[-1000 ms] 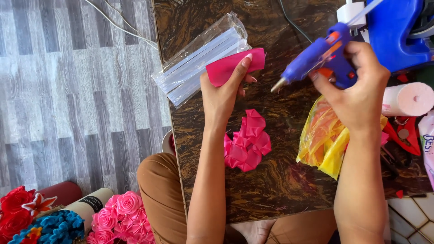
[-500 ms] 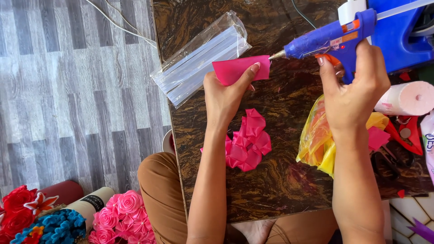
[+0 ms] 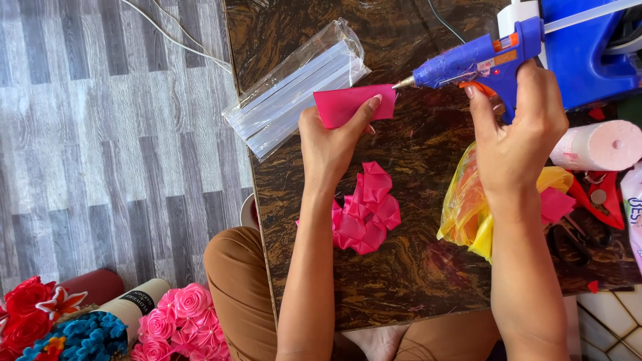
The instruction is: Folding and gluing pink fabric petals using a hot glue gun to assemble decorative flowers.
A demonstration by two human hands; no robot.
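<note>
Far left, near edge: bunches of paper roses (image 3: 180, 321) in pink, red and blue on the grey plank floor (image 3: 100, 154), well apart from the work. On the left part of the dark marbled board (image 3: 414, 281), a clear bag of glue sticks (image 3: 294, 90), lying just beside the left hand.

Left hand (image 3: 331, 144) closed in a pinch on a pink ribbon piece (image 3: 351, 103), thumb on top, fingers underneath, piece held flat above the board, right edge turned toward the nozzle. Near of it, a pile of folded pink petals (image 3: 366, 210) lying loose on the board.

Right hand (image 3: 515, 134) wrapped firmly round the grip of the blue glue gun (image 3: 478, 61), a finger at the orange trigger, metal tip touching or just beside the ribbon's right edge; cannot tell which.

Step in hand, as judged: gluing the ribbon edge. Next move likely calls for a small squeeze, keeping the thumb away from hot glue.

Right side: yellow plastic bag (image 3: 468, 214) with pink scraps, a pale pink roll (image 3: 595, 146), red scissors (image 3: 595, 200).
</note>
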